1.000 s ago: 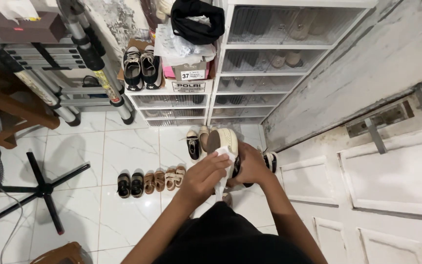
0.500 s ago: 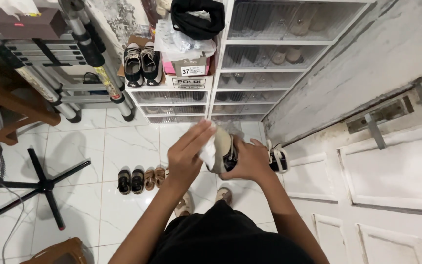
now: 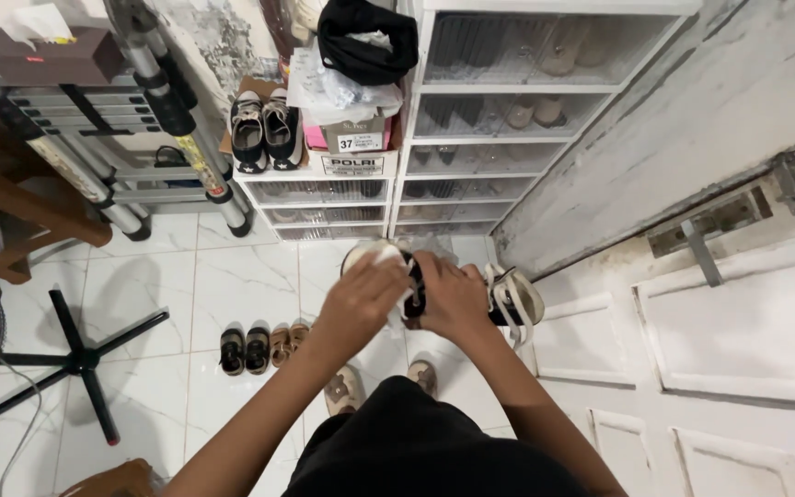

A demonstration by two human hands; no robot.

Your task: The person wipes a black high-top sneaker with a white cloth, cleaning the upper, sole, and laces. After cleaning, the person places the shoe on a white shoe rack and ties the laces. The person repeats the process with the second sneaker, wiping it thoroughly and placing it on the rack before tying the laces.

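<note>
Hands (image 3: pixel 407 296) gripping black-and-white shoe (image 3: pixel 508 299), white cloth (image 3: pixel 386 260)

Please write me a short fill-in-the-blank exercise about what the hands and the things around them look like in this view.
1. The right hand holds a black and white ____.
2. The left hand presses a ____ cloth against it.
3. The small pairs of shoes stand in a row on the ____ floor.
4. A black pair of sneakers sits on top of the clear ____ stack.

Missing words: shoe; white; tiled; drawer
</note>
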